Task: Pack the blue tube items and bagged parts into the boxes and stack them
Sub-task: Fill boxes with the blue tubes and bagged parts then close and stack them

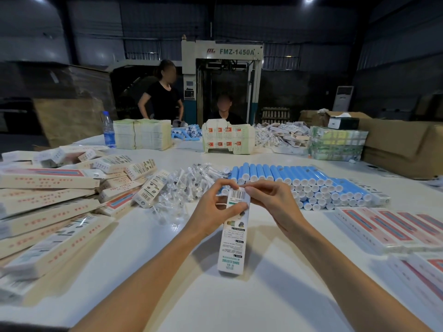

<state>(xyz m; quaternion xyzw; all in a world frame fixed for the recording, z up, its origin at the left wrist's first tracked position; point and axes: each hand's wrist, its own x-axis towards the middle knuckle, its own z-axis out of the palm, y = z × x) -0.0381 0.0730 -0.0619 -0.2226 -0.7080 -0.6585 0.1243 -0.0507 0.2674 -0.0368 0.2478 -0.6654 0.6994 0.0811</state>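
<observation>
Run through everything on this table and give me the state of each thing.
Box, held at its far end by both hands.
Left hand, pinches the box.
Right hand, pinches the box end.
Tubes, lying stacked in rows.
Bagged parts, loose heap.
Left boxes, messy pile.
Right boxes, laid in neat rows.
Bottle, upright, capped.

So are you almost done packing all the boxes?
Not nearly. The rows of boxes on the right are probably packed already. The left hand and right hand hold one box at its top end. A big stack of blue tubes, a pile of bagged parts and a heap of boxes wait.
</observation>
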